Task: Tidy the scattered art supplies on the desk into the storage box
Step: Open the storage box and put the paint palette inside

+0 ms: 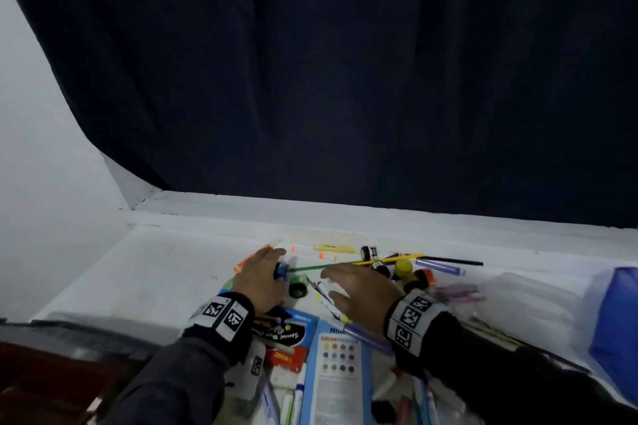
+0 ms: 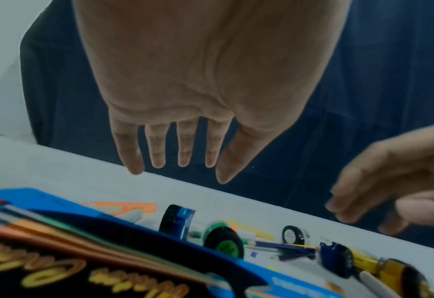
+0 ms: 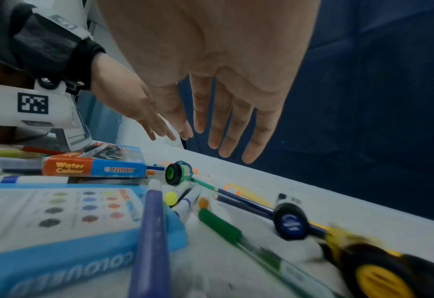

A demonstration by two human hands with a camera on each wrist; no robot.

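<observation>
Curtain (image 1: 345,72): dark blue cloth, fills the background behind the desk.
Desk (image 1: 165,262): white top, strewn with art supplies from centre to near edge.
Storage box (image 1: 538,300): clear plastic, at the right side of the desk, well apart from both hands; a blue lid-like part (image 1: 618,321) lies just beside it.
Coloured-pencil pack (image 3: 57,217): light blue, flat on the near desk, colour chart facing up.
Water colour box (image 3: 93,168): orange and blue, lies beyond the pack, by the left wrist.
Left hand (image 1: 260,274): palm down above the clutter, fingers straight and spread, holding nothing; blue paint pot (image 1: 281,269) just beside its fingers.
Right hand (image 1: 362,290): palm down, fingers extended and relaxed, holding nothing; hovers over markers.
Green paint pot (image 1: 297,286): on its side between the two hands.
Yellow paint pot (image 1: 403,267): beyond the right hand, near the orange-capped one.
Green pencil (image 1: 317,267): thin, runs from the blue pot towards the yellow pencils.
</observation>
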